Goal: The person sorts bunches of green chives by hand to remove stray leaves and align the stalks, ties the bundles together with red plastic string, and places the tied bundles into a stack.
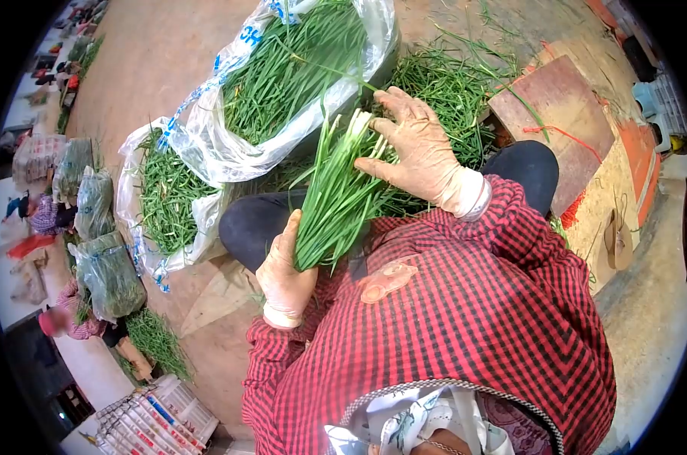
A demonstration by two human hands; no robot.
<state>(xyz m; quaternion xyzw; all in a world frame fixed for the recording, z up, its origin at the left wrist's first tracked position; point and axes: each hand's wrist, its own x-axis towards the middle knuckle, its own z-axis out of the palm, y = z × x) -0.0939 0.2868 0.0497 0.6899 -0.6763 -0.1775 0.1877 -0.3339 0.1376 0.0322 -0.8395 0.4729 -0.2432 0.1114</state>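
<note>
My left hand (287, 265), in a pale glove, is closed around the lower leafy part of a bunch of garlic chives (336, 205). The bunch tilts up and right over my lap, its whitish stem ends at the top. My right hand (419, 148), gloved too, is beside those stem ends with thumb and fingers apart. One long stalk runs up and left from its fingertips; whether the fingers grip it I cannot tell. Behind the right hand lies a loose heap of chives (453, 91).
Clear plastic bags (245, 163) stuffed with chives stand in front and to the left. A brown board (559, 125) with red string lies at right. Farther left are several filled bags (108, 277), stacked crates (158, 417) and a crouching person (74, 318).
</note>
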